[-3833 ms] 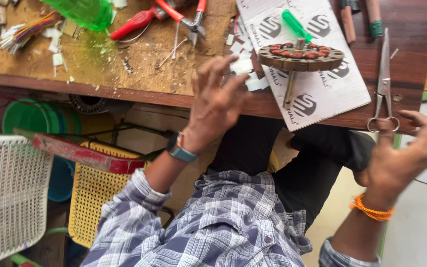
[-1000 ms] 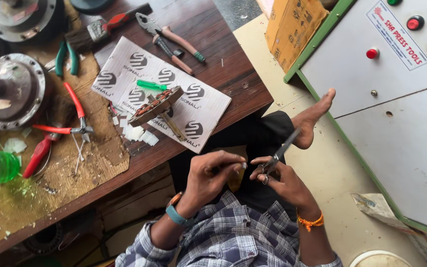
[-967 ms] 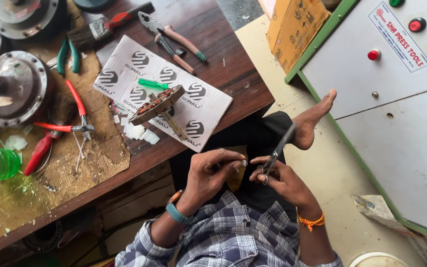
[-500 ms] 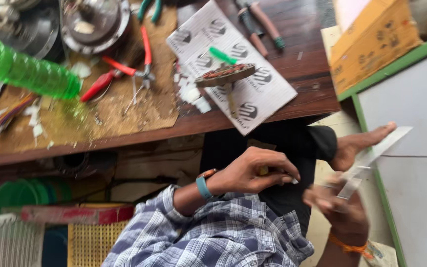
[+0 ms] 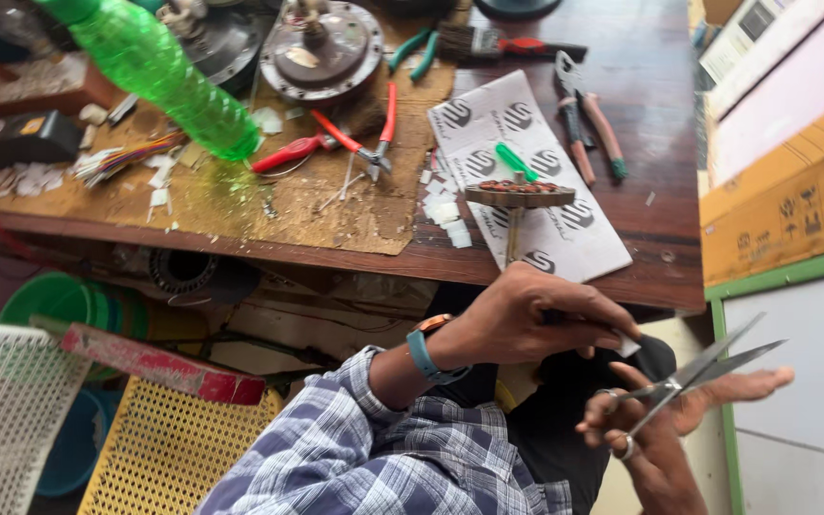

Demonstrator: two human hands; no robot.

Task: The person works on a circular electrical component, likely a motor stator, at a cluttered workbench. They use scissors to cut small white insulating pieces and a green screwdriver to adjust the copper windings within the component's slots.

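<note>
Raised since, right hand (image 5: 646,434) grips open steel scissors (image 5: 693,374); left fingers (image 5: 612,336) pinch white scrap (image 5: 628,345).

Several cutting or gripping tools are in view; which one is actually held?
The steel scissors, blades slightly apart, in the right hand. The red-handled pliers and the other pliers lie untouched on the bench.
</note>
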